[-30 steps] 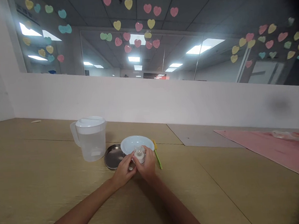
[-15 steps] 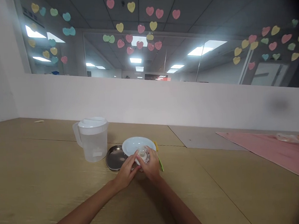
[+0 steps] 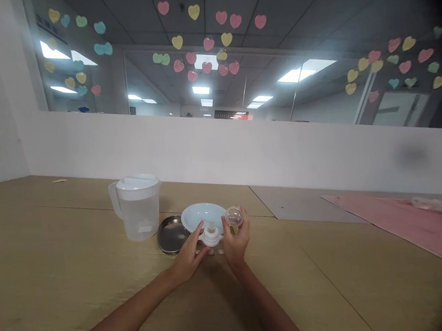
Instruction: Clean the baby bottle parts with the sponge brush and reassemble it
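A baby bottle with a white collar and a clear teat stands upright at the near side of the white bowl. My left hand is closed on the bottle's left side, thumb in front and fingers behind. Beside it, my right hand pinches a clear domed bottle cap, held apart from the teat and to its right. Most of the bottle's body is hard to make out below the collar. Part of a green-handled thing shows behind my right hand.
Left of the bowl lies a round metal tray. A lidded plastic pitcher stands farther left, with its handle on the left. To the right, a pink cloth covers part of the table, and a white wall rises behind.
The clear cap has come off the bottle. My right hand has moved right with it, uncovering the teat, while my left hand stays at the bottle.
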`<action>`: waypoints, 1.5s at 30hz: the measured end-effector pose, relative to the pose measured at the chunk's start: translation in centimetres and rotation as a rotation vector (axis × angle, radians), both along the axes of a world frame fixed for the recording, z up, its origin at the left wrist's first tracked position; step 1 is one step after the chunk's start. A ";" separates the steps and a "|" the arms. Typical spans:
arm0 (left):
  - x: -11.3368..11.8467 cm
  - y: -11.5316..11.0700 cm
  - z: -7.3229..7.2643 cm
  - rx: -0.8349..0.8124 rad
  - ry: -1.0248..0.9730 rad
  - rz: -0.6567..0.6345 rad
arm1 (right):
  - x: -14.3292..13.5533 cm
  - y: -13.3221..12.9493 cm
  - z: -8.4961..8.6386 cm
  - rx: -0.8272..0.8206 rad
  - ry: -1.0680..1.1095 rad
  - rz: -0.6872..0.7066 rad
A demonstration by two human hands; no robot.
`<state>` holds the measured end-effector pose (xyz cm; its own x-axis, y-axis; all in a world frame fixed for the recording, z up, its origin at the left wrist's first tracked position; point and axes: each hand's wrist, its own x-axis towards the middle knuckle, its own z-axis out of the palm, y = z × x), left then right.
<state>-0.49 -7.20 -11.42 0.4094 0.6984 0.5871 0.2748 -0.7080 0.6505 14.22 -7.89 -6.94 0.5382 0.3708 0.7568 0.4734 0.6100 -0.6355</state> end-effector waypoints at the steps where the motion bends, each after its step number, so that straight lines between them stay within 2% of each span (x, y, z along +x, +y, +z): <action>1: 0.0 0.0 0.0 0.001 -0.002 -0.001 | 0.4 0.3 0.2 -0.032 0.048 0.048; 5: 0.0 0.1 -0.3 0.014 0.003 0.006 | 1.8 1.2 0.1 -0.232 0.145 0.316; 7: 0.0 0.1 -0.3 0.019 0.008 0.006 | 2.1 1.5 -0.2 -0.302 0.132 0.362; 13: 0.0 0.3 -0.4 0.042 0.010 0.004 | 2.7 2.3 -0.7 -0.248 0.088 0.344; 18: 0.0 0.4 -0.4 0.041 0.021 -0.007 | 3.3 3.0 -0.9 -0.264 0.025 0.330; 23: 0.0 0.3 -0.2 0.046 0.043 -0.002 | 3.4 3.0 -0.9 -0.322 -0.005 0.404; 30: -0.1 0.0 0.0 0.031 0.041 0.002 | 3.3 2.8 -0.7 -0.406 0.085 0.525; 35: -0.1 -0.1 0.1 0.026 0.043 0.009 | 3.2 2.9 -0.8 -0.467 0.150 0.534; 45: 0.0 0.1 0.1 0.059 0.059 0.000 | 3.2 3.3 -0.9 -0.459 0.087 0.600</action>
<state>-0.50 -7.08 -11.30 0.4441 0.6637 0.6019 0.3117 -0.7443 0.5906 17.47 -4.60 -7.87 0.1958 0.8861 0.4201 0.0801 0.4125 -0.9074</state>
